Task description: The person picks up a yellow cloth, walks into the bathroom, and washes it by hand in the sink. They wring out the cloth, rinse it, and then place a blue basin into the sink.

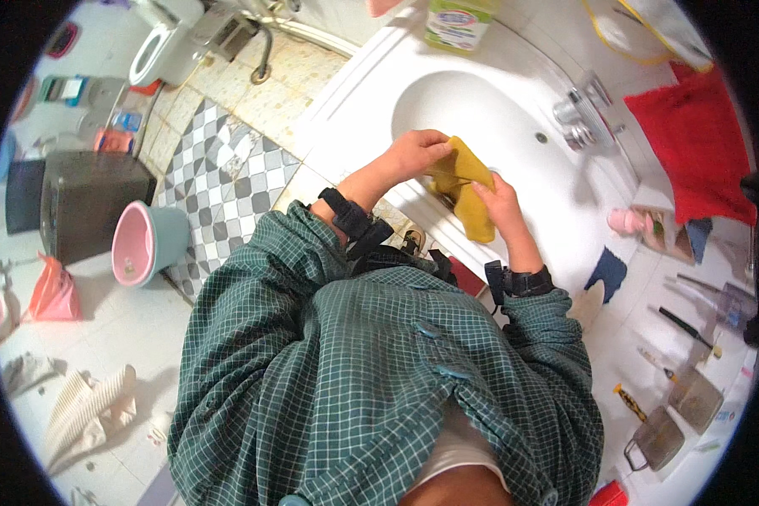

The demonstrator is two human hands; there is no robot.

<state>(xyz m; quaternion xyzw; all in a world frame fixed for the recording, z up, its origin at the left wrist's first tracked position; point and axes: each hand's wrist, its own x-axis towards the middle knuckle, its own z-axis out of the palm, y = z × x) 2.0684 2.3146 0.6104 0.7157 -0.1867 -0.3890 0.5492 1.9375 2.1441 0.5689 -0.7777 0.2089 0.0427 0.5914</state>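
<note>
Over the front edge of a white washbasin (430, 95), both my hands hold a folded mustard-yellow cloth (471, 164). My left hand (420, 152) pinches its upper left corner between thumb and fingers. On the other side, my right hand (503, 201) grips the cloth's right edge, the thumb lying on top. One part of the cloth hangs down in front of the basin's rim. Beyond the right hand, a chrome mixer tap (579, 117) sits at the basin's far right side. The fingers behind the cloth are partly hidden.
A green detergent container (458, 25) stands on the basin's back ledge. A red towel (696, 139) hangs on the right wall. Leftward are a pink-and-blue bucket (171, 237), a dark cabinet (95, 205) and a toilet (145, 60). Brushes and scrapers hang at lower right, including a black-handled tool (683, 324).
</note>
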